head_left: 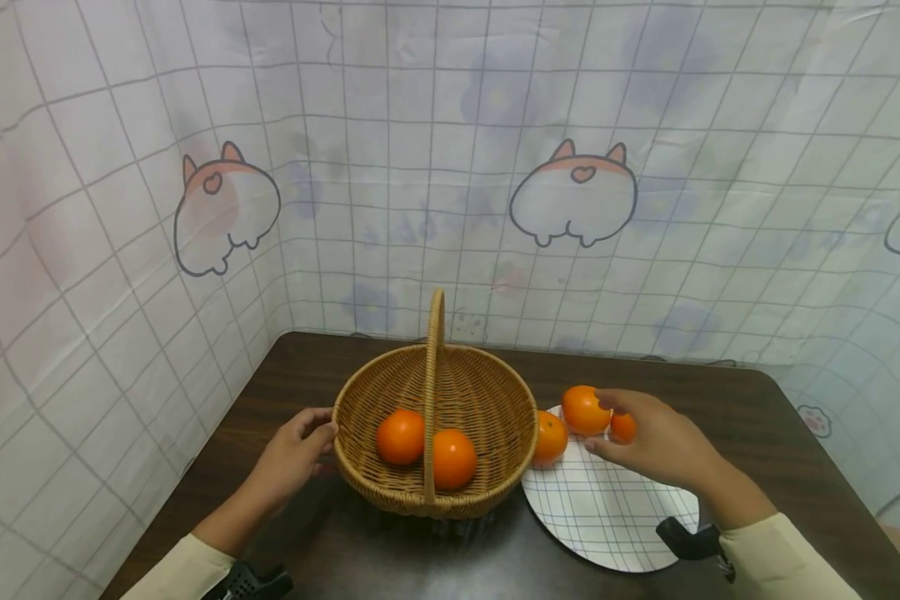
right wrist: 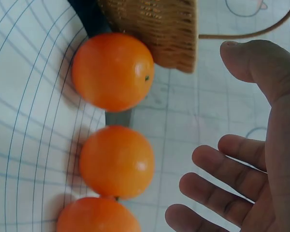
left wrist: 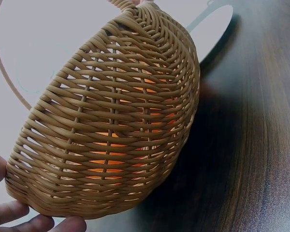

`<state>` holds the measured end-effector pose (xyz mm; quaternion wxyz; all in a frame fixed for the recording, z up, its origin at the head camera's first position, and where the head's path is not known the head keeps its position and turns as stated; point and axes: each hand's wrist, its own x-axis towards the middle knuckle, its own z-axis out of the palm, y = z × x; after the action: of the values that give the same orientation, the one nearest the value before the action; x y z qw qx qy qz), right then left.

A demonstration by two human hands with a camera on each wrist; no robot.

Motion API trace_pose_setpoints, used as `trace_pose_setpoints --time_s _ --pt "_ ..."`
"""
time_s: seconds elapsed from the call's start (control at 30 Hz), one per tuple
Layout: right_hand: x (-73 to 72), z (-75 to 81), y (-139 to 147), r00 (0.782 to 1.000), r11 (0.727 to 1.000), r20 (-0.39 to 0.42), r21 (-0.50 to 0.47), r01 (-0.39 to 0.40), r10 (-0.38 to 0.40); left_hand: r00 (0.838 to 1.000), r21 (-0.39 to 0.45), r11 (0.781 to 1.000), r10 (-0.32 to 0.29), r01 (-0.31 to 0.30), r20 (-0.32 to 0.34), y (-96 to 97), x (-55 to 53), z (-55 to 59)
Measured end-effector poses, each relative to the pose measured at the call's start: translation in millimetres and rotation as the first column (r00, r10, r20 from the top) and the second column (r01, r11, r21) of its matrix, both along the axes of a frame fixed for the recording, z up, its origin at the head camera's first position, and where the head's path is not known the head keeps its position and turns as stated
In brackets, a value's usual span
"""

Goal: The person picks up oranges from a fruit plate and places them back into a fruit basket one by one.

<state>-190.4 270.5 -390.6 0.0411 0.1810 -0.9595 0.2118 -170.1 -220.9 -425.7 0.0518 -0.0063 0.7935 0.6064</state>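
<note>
A wicker basket [head_left: 378,493] with a tall arched handle stands on the table, and two oranges [head_left: 401,437] lie inside it. My left hand [head_left: 288,458] holds the basket's left rim; in the left wrist view the fingertips [left wrist: 38,223] touch the weave near the thumb. To the right, a round white plate [head_left: 607,521] with a grid pattern carries three oranges [right wrist: 117,162] along its far left edge. My right hand [head_left: 656,437] hovers over them, fingers spread and holding nothing. It partly hides the rightmost orange [head_left: 622,427] in the head view.
The dark wooden table [head_left: 322,550] has rounded far corners. White grid-patterned cloth [head_left: 465,167] with cartoon animal drawings hangs behind and at both sides. The basket's right side overlaps the plate's left edge in the head view.
</note>
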Motion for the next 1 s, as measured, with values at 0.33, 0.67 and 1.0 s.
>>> trace_pose_setpoints --time_s 0.33,0.67,1.0 --pt "-1.2 -4.7 17 0.998 0.999 0.029 0.002 0.053 -0.053 1.000 0.009 1.000 -0.003 0.003 0.002 -0.9 0.1 -1.3" --pt "-2.2 -9.5 36 0.997 0.998 0.028 0.007 0.069 -0.069 1.000 0.013 1.000 0.003 -0.003 -0.003 -0.2 0.5 -1.2" --pt "-4.7 -15.8 51 0.994 0.995 0.040 0.032 0.098 -0.099 1.000 0.022 1.000 0.008 -0.008 -0.003 -0.4 -0.2 -3.2"
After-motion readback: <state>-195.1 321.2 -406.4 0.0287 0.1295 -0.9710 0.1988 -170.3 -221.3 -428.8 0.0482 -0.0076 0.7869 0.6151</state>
